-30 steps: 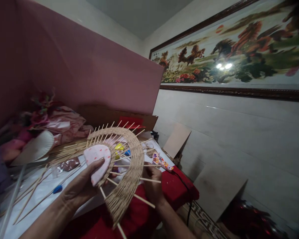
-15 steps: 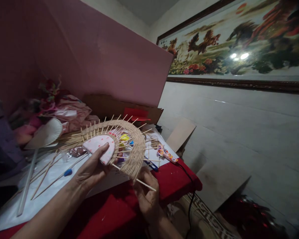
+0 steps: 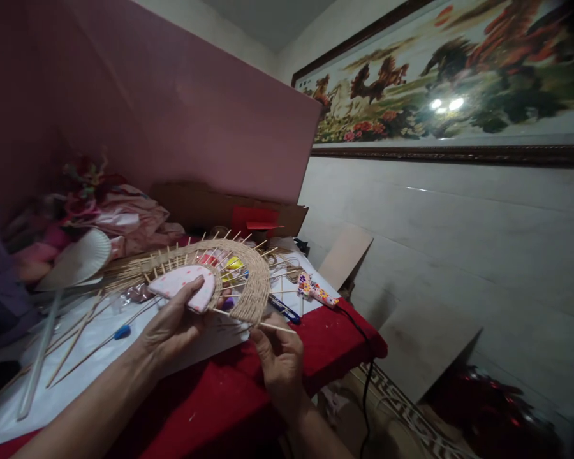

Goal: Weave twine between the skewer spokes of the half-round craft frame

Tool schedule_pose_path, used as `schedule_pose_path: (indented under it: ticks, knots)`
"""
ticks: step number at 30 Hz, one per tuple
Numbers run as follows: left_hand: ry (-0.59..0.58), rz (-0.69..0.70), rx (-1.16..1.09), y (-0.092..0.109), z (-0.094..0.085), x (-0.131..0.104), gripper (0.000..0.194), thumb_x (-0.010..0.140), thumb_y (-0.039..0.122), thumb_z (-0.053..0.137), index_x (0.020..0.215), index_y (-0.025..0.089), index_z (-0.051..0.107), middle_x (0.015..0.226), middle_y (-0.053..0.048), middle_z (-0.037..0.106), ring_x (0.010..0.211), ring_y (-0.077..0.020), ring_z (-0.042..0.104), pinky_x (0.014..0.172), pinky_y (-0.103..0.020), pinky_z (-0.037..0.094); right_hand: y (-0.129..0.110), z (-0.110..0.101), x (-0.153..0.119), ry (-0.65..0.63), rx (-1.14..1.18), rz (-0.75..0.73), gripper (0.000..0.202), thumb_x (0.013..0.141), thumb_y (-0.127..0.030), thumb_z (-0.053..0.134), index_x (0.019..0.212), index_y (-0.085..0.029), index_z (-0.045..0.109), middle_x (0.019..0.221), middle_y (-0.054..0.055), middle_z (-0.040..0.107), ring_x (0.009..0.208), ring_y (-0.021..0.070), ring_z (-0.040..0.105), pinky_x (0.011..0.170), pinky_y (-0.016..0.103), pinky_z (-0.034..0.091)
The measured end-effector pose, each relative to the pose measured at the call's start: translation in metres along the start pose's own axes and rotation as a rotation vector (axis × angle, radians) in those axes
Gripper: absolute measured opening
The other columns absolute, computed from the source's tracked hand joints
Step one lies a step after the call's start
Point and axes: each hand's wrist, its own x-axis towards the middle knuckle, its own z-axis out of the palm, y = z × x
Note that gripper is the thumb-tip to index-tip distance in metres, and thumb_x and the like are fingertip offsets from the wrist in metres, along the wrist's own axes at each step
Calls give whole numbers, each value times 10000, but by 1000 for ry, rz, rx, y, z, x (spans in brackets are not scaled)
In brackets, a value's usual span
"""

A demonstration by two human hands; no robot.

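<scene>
A half-round woven fan frame (image 3: 254, 280) with thin sticks radiating outward is held up over the table. At its centre lies a white half-disc with pink dots (image 3: 184, 285). My left hand (image 3: 176, 322) grips this centre, thumb on the dotted face and fingers behind. My right hand (image 3: 280, 350) is closed at the lower right end of the woven band, by the lowest stick (image 3: 278, 327), its thumb and fingers pinched there. Whatever lies between those fingertips is too small to make out.
A flowered glue gun (image 3: 317, 291) with a black cord lies right of the frame, near a blue tool (image 3: 286, 308). Left are loose sticks (image 3: 74, 338), a clear rod (image 3: 41, 357) and a pale pleated fan (image 3: 79, 258). A cardboard box (image 3: 196, 201) stands behind.
The view has shifted slightly, moving the surroundings left. The woven frame is tilted flatter and a little lower. My right hand has shifted its fingers at the band's end.
</scene>
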Motion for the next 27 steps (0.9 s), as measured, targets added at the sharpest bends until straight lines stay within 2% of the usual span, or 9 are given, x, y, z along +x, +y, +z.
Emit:
schedule_pose_path:
  ticks: [5, 8, 11, 18, 20, 22, 27]
  knots:
    - [13, -4, 24, 0, 2, -2, 201, 829, 53, 513, 999, 129, 587, 791, -63, 694, 642, -184, 686, 616, -361, 613, 2, 0, 0, 62, 1, -86, 113, 844, -229, 548, 761, -175, 602, 697, 6, 509, 655, 124, 484, 609, 242, 392]
    - [29, -24, 47, 1, 7, -7, 246, 851, 55, 477, 1069, 127, 563, 757, -62, 689, 650, -191, 691, 622, -370, 611, 4, 2, -3, 116, 68, -48, 12, 828, -208, 576, 832, -202, 566, 690, -19, 514, 593, 97, 473, 551, 211, 383]
    - [20, -10, 88, 0, 8, -9, 269, 853, 58, 473, 1100, 126, 555, 767, -71, 689, 652, -198, 693, 595, -345, 612, 5, 4, -7, 183, 161, -25, 132, 820, -184, 587, 917, -237, 514, 707, -38, 538, 553, 82, 477, 519, 191, 386]
    - [-23, -48, 149, 1, 9, -9, 285, 858, 67, 464, 1124, 145, 530, 791, -67, 682, 680, -224, 699, 515, -314, 609, 0, 0, -7, 181, 69, -192, 97, 819, -162, 562, 887, -225, 590, 722, -10, 576, 621, 109, 505, 575, 219, 387]
    - [-2, -31, 166, 1, 12, -11, 262, 858, 62, 461, 1096, 145, 535, 770, -56, 682, 642, -216, 697, 486, -308, 606, -1, -2, -6, 182, 82, -162, 71, 844, -207, 524, 863, -209, 592, 676, -12, 543, 581, 105, 467, 543, 222, 355]
    - [7, -24, 171, 0, 13, -13, 246, 856, 60, 466, 1074, 142, 544, 773, -56, 686, 640, -217, 696, 488, -315, 607, -2, -4, -5, 156, 122, -85, 134, 864, -270, 492, 808, -187, 581, 619, -19, 494, 548, 100, 420, 517, 224, 321]
    - [2, -7, 197, -1, 10, -10, 257, 849, 63, 475, 1084, 133, 553, 805, -74, 695, 696, -233, 698, 523, -329, 614, -9, -6, 0, 4, 294, 158, 280, 848, -397, 512, 695, -163, 514, 585, -29, 431, 534, 86, 339, 501, 222, 280]
